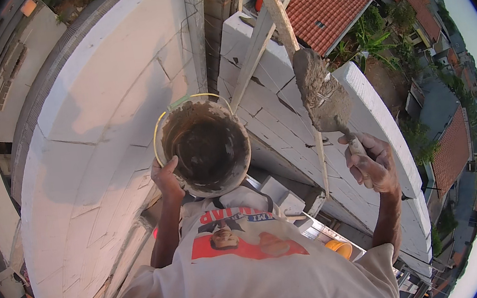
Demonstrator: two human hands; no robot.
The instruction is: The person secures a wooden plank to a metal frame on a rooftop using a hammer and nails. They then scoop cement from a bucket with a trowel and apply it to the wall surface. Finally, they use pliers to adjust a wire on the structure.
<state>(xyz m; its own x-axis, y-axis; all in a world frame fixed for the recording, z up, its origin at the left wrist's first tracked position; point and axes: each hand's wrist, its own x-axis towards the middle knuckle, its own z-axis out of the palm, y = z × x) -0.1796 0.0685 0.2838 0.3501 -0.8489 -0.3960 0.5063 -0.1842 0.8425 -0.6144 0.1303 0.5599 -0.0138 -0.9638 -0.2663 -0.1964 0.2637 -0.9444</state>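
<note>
Left hand (166,178) is closed on the near-left rim of a round bucket (240,140), which is held mouth-up before the wearer's shirt (248,286), its inner wall coated with grey-brown residue. Right hand (371,163) grips the handle of a trowel (356,146), its blade loaded with mortar (323,92) and raised to the right of the bucket; contact with the white block wall (264,66) behind it cannot be determined. A second pale block wall (104,158) stands to the left, and a red-tiled roof (325,6) lies beyond, upper right.
</note>
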